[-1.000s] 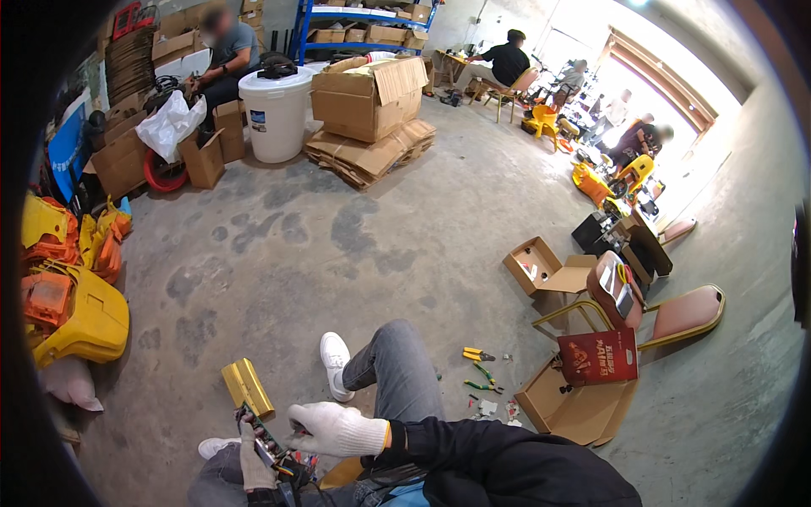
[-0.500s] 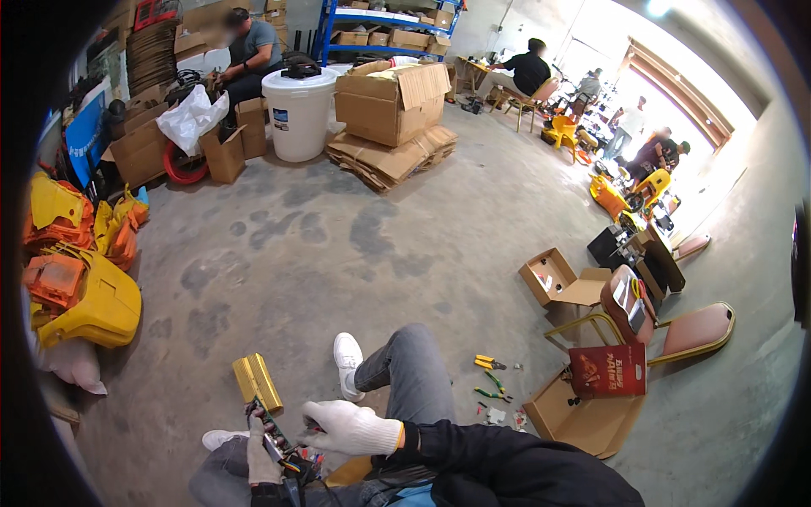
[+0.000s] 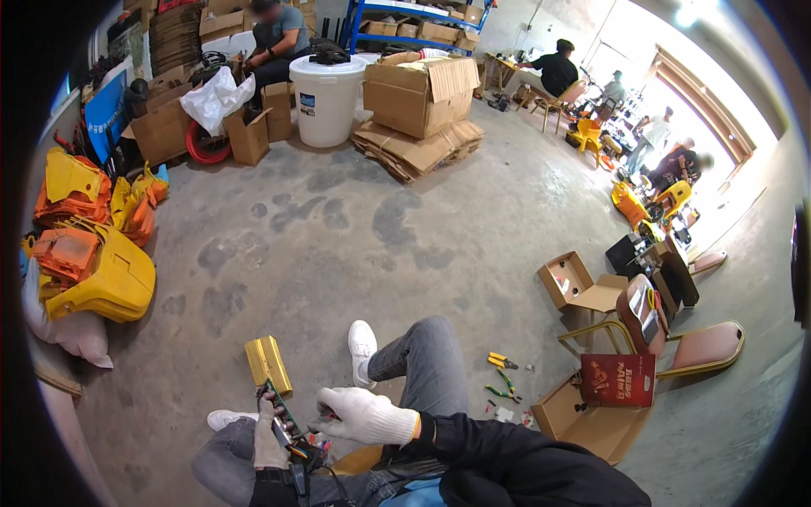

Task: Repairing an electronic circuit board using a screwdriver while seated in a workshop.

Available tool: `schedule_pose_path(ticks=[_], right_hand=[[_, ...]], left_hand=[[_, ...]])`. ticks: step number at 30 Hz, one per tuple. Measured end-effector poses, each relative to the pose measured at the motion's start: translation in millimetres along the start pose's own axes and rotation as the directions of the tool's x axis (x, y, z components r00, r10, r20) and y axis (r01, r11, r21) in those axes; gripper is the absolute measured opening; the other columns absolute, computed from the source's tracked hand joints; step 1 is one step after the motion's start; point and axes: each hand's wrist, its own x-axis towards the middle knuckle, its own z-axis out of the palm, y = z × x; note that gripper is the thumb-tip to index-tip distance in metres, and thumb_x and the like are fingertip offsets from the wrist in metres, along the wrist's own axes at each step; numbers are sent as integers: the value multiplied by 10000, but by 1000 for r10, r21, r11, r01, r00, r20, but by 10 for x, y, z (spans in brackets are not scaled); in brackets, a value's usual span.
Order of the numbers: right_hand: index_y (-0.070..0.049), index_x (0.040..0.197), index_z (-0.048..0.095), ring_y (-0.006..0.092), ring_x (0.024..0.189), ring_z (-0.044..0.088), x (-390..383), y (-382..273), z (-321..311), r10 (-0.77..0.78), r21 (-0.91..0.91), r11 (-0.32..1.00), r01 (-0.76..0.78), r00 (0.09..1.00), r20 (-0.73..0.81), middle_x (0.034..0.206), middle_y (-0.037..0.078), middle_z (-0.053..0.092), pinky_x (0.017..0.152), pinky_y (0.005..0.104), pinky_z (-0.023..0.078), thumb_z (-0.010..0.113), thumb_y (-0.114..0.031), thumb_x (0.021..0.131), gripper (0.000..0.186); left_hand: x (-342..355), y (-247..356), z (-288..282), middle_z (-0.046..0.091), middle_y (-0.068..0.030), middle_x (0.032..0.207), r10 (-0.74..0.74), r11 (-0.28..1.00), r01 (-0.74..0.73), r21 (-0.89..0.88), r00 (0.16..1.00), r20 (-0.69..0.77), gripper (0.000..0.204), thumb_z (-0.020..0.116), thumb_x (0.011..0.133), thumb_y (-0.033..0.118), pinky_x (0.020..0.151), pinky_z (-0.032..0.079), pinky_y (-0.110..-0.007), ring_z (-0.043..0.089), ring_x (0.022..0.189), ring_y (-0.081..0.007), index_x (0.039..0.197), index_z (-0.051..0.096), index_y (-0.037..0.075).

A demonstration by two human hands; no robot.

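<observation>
The person's left hand (image 3: pixel 269 446), gloved, points away from the body, its wrist low and its fingers wrapped along one edge of a narrow green circuit board (image 3: pixel 287 415). The board slants across the inner side of that hand, its far end past the fingertips, its near end by the palm, where coloured wires (image 3: pixel 298 451) show.

The right hand (image 3: pixel 369 416), in a white knitted glove, comes in from the right, roughly level with the board, back of the hand upward. Its wrist looks fairly straight and the forearm, in a black sleeve (image 3: pixel 507 455), runs off rightward and toward the body. The fingers are bent and aimed left at the board, just beside it; whether they pinch anything cannot be told.

Just beyond the left hand, a ribbed gold case (image 3: pixel 267 365) lies on the floor. Well to the right of the right hand are a yellow-handled tool (image 3: pixel 502 361) and, nearer, green-handled pliers (image 3: pixel 504 394); farther right, a red box (image 3: pixel 617 380) rests on an open cardboard box (image 3: pixel 591 429).
</observation>
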Motion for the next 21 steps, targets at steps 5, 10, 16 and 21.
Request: schedule_pose_path(ticks=[5,10,16,21], right_hand=[[-33,1108,558,457,1012,680,7,-17,-51,47,2,999,-47,999,21,1005,229,692,834,529,539,674,-424,998,422],[-25,1125,570,416,1003,698,33,-17,-20,49,-22,999,-48,999,18,1021,182,691,807,495,546,670,-459,1004,461],[-29,1154,563,413,1008,701,19,-10,-29,27,-16,999,-27,1000,14,1049,185,689,804,498,548,682,-418,985,440],[-28,1165,561,410,1004,706,34,13,-2,41,-37,999,-40,999,26,1055,187,688,798,496,555,675,-433,991,455]], left_hand=[[-125,78,195,504,56,944,42,999,-42,24,999,0,319,671,1047,498,596,441,-233,482,694,-75,1258,657,259],[-172,104,210,464,69,929,56,998,-56,14,998,3,319,653,1052,510,544,431,-251,466,657,-80,1274,635,281],[-131,91,168,462,56,913,25,999,-26,45,1000,10,392,695,997,591,553,493,-313,478,701,-98,1220,647,271],[-197,111,240,467,50,914,40,997,-38,62,999,-22,441,710,971,630,560,508,-335,484,736,-103,1182,646,248]])
